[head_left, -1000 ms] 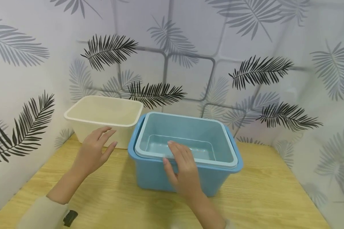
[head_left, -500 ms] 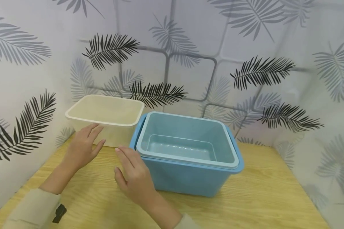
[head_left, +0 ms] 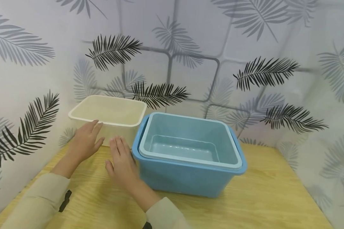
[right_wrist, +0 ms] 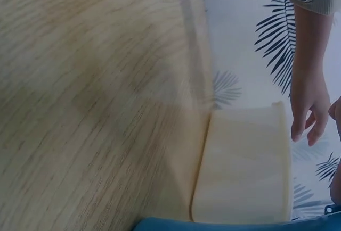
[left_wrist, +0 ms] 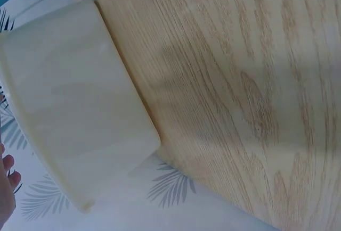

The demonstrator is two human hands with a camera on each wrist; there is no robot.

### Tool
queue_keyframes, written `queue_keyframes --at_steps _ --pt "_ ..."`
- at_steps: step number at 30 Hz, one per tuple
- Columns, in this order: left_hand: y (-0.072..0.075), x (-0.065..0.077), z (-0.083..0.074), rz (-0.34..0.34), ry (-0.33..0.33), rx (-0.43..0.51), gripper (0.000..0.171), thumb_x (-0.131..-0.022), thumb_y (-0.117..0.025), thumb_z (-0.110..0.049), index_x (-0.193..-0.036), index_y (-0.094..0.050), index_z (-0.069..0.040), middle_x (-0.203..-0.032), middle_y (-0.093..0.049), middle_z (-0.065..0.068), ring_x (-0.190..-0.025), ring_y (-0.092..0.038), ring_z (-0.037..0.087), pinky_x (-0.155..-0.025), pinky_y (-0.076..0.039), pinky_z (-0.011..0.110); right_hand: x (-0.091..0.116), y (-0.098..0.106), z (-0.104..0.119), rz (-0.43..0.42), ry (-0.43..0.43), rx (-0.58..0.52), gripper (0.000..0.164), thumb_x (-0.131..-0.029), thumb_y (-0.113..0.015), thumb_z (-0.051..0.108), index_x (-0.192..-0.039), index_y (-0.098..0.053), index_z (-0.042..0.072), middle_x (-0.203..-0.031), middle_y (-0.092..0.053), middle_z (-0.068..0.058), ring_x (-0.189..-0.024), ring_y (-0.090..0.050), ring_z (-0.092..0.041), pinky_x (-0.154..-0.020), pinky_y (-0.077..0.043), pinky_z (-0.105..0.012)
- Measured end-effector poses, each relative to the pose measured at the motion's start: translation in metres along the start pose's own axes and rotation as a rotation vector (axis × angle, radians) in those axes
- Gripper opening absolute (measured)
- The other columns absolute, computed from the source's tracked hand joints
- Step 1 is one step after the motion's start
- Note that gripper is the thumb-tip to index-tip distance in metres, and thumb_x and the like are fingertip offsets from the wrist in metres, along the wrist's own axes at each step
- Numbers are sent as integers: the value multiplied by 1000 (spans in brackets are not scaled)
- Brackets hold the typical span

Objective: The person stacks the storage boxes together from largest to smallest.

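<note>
A cream plastic bin (head_left: 123, 132) stands upright at the back left of the table. My left hand (head_left: 84, 141) is in front of its near rim with fingers extended; whether the fingertips touch the rim I cannot tell. In the left wrist view the bin (left_wrist: 85, 98) fills the left side. My right hand (head_left: 123, 163), fingers straight, hovers between the cream bin and a blue bin (head_left: 186, 179), holding nothing. Nested inside the blue bin sits a light blue bin (head_left: 186, 127), its rim standing slightly higher. In the right wrist view only part of my right hand shows.
The wood-grain table (head_left: 269, 190) carries the bins. Leaf-patterned wall covering (head_left: 195, 41) rises behind and on both sides. The blue bin's left end stands close to the cream bin's right side.
My right hand has moved left, from the front of the nested blue bins to near the cream bin. My left hand has come slightly lower and left. The bins stay put.
</note>
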State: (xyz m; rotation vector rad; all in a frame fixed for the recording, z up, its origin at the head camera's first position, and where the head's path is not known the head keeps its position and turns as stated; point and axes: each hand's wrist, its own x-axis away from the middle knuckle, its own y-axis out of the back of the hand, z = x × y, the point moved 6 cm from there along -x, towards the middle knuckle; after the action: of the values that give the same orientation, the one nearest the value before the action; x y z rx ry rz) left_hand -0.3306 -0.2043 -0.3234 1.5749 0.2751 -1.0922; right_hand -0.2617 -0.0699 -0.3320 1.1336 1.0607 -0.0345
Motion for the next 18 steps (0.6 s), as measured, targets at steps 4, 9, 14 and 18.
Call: queue_keyframes --at_steps 4,9,14,18 --pt "-9 -2 2 67 22 -40 52 -73 -72 -9 -117 -52 12 -115 -55 33 -102 -55 48 -84 -47 55 -3 -14 -8 108 -119 16 63 -88 -59 25 -140 -35 -2 -146 -36 -18 -138 -30 -32 -112 -32 -38" --pt "-20 -5 10 128 43 -68 50 -76 -69 -10 -117 -51 13 -117 -54 34 -104 -54 47 -87 -46 54 -2 -25 -15 181 -218 -79 64 -90 -57 23 -142 -30 -2 -150 -28 -18 -141 -21 -33 -114 -25 -42" --pt "-26 -9 20 218 88 -76 49 -80 -65 -11 -119 -49 14 -119 -52 35 -107 -52 48 -90 -45 55 -1 -29 -18 164 -240 -143 63 -88 -58 19 -140 -32 -5 -148 -29 -21 -139 -24 -37 -113 -26 -44" --pt "-33 -9 23 310 127 -61 49 -84 -61 -13 -122 -46 15 -123 -49 36 -112 -49 48 -95 -42 55 -1 -31 -20 154 -256 -176 63 -88 -57 17 -140 -32 -6 -149 -27 -22 -139 -23 -38 -113 -25 -45"
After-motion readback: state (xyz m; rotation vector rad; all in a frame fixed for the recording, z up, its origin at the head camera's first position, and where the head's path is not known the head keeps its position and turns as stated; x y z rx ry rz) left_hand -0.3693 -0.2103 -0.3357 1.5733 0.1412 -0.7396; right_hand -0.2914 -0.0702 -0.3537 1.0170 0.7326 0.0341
